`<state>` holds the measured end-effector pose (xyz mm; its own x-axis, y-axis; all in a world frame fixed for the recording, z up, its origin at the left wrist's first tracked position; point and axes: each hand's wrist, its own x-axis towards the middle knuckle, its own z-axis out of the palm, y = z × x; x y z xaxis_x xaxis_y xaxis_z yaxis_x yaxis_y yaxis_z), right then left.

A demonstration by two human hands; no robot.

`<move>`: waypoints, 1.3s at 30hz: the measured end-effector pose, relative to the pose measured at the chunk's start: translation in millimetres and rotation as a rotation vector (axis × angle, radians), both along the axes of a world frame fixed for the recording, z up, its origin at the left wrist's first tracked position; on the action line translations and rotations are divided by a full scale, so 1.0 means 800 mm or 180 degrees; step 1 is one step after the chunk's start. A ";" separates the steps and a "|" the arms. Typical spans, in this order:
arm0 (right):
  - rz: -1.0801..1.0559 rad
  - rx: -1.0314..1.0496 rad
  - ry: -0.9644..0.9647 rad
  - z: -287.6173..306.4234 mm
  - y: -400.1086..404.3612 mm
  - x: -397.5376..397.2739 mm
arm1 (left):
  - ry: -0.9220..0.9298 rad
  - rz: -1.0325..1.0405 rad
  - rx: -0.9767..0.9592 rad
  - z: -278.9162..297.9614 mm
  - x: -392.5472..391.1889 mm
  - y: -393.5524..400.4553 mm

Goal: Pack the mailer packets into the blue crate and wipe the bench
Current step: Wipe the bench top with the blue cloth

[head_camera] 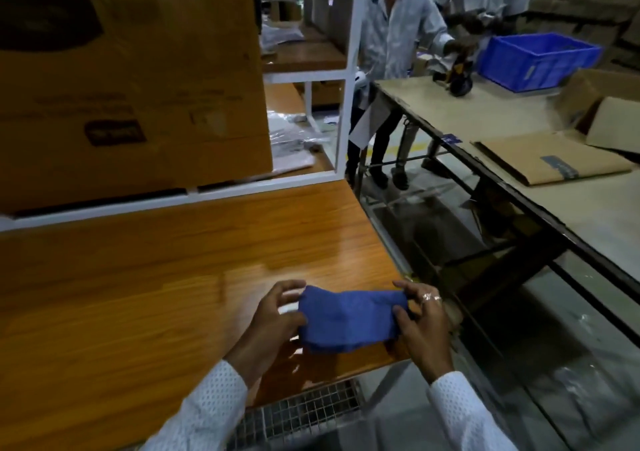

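Head: blue cloth (349, 317) between hands.

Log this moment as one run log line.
phase: wipe prep | both hands hold blue cloth over bench | crate far table

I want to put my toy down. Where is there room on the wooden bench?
The wooden bench is bare left of the blue cloth, up to the white frame. The near right corner is crowded: both hands hold the cloth there.

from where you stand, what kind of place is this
Most likely a warehouse packing area: a large cardboard carton on a white rack, a blue crate on a long table, and flattened cardboard.
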<state>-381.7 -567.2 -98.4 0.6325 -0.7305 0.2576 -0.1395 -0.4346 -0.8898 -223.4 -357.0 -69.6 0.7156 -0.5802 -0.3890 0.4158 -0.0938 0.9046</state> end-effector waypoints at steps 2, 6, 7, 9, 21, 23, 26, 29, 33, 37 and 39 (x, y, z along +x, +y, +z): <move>0.0087 0.0135 0.0050 -0.012 0.009 -0.014 | 0.0354 0.0110 -0.0040 -0.015 -0.013 0.012; 0.0134 0.0825 0.0165 -0.024 0.012 -0.027 | 0.0830 0.0124 0.0007 -0.026 -0.028 0.020; 0.0200 0.1052 0.0137 -0.024 0.011 -0.029 | 0.0815 0.0064 0.0054 -0.026 -0.029 0.020; 0.0323 0.1457 0.0136 -0.023 0.009 -0.031 | 0.0735 -0.0202 0.0075 -0.021 -0.031 0.019; 0.0517 0.2789 0.0397 -0.014 -0.008 -0.012 | 0.0384 -0.0547 -0.0211 -0.030 -0.032 0.008; 0.0754 0.2941 0.0166 -0.010 -0.013 -0.012 | 0.0364 -0.0594 -0.0322 -0.030 -0.030 0.010; 0.0903 0.2721 0.0053 -0.008 -0.024 -0.012 | 0.0276 -0.0725 -0.0423 -0.028 -0.028 0.009; 0.0927 0.2291 0.0185 -0.008 -0.034 -0.010 | 0.0062 -0.0786 -0.0322 -0.030 -0.030 0.000; 0.0863 0.1845 0.0306 -0.010 -0.042 -0.002 | -0.0156 -0.0789 -0.0211 -0.033 -0.032 -0.013; 0.0851 0.1426 0.0635 -0.015 -0.044 0.001 | -0.0059 -0.0651 -0.0220 -0.034 -0.033 -0.019; 0.0737 0.1267 0.0747 -0.019 -0.042 0.003 | 0.0039 -0.0598 -0.0332 -0.029 -0.034 -0.022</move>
